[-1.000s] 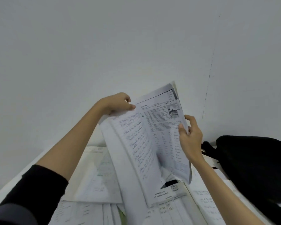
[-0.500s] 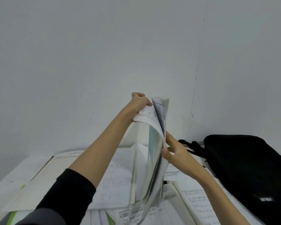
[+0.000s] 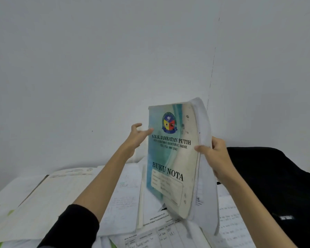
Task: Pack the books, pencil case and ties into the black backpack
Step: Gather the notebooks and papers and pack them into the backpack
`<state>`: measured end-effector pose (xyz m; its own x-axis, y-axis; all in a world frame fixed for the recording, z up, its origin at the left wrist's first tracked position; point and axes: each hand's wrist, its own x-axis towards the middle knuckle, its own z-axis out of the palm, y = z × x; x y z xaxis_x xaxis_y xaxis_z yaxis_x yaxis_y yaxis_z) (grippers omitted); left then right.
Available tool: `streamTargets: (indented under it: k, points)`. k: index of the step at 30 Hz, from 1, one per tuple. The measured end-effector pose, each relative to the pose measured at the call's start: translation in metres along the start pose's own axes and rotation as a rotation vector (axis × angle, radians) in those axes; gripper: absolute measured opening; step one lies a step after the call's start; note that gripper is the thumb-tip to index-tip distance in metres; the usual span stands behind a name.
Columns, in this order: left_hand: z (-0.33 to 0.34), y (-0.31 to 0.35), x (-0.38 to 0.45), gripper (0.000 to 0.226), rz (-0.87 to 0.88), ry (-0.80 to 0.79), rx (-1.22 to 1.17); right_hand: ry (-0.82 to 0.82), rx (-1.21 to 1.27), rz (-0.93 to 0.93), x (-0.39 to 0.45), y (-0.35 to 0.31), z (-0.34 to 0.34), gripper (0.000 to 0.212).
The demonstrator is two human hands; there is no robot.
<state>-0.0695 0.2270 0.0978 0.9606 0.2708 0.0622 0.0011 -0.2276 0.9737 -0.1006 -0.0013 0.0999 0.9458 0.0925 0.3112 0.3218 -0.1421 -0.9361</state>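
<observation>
A thin notebook (image 3: 170,158) with a blue-green cover printed "BUKU NOTA" stands upright above the table, closed, cover toward me. My right hand (image 3: 215,158) grips its right edge, thumb on the cover and fingers behind the loose white pages. My left hand (image 3: 138,136) hovers at the notebook's left edge with fingers spread and relaxed, holding nothing. The black backpack (image 3: 276,185) lies on the table to the right, just behind my right hand. No pencil case or ties are visible.
Several open exercise books and loose sheets (image 3: 61,203) are spread over the white table (image 3: 7,188) under and left of the notebook. A printed form (image 3: 159,235) lies near the front edge. A plain white wall (image 3: 115,59) rises close behind.
The notebook was open in both hands, then folded shut. It now faces me cover first, my left hand has let go and my right hand alone holds it.
</observation>
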Motion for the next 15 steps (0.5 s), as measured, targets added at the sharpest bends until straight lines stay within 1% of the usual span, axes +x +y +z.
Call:
streamTargets:
  k: [3, 4, 5, 6, 7, 8, 9, 10, 12, 14, 15]
  points:
    - [-0.011, -0.025, 0.007, 0.077, -0.076, -0.093, -0.049, -0.022, 0.129, 0.098, 0.008, -0.006, -0.010, 0.014]
    - [-0.015, -0.031, 0.009, 0.075, -0.107, -0.166, -0.080, -0.031, 0.152, 0.121, 0.012, -0.007, -0.010, 0.013]
    - [-0.020, -0.036, 0.010, 0.068, -0.129, -0.223, -0.114, -0.035, 0.168, 0.151, 0.018, -0.006, -0.010, 0.012]
    - [-0.025, -0.040, 0.011, 0.058, -0.148, -0.239, -0.154, -0.040, 0.179, 0.180, 0.023, -0.005, -0.008, 0.010]
    - [-0.031, -0.044, 0.011, 0.051, -0.170, -0.218, -0.199, -0.041, 0.187, 0.207, 0.028, -0.002, -0.005, 0.019]
    - [-0.037, -0.048, 0.010, 0.047, -0.194, -0.176, -0.244, -0.044, 0.187, 0.238, 0.034, 0.003, -0.001, 0.034]
    - [-0.041, -0.053, 0.008, 0.045, -0.222, -0.115, -0.266, -0.046, 0.177, 0.277, 0.038, 0.010, 0.005, 0.040]
    - [-0.045, -0.061, 0.006, 0.044, -0.257, -0.046, -0.262, -0.052, 0.159, 0.307, 0.040, 0.019, 0.012, 0.035]
    - [-0.047, -0.082, -0.002, 0.039, -0.320, 0.062, -0.221, -0.075, 0.119, 0.383, 0.038, 0.043, 0.029, 0.017]
    - [-0.043, -0.110, -0.013, 0.036, -0.376, 0.135, -0.140, -0.101, 0.114, 0.465, 0.034, 0.074, 0.049, 0.016]
    - [-0.040, -0.124, -0.018, 0.036, -0.386, 0.170, -0.041, -0.104, 0.104, 0.496, 0.033, 0.090, 0.058, 0.017]
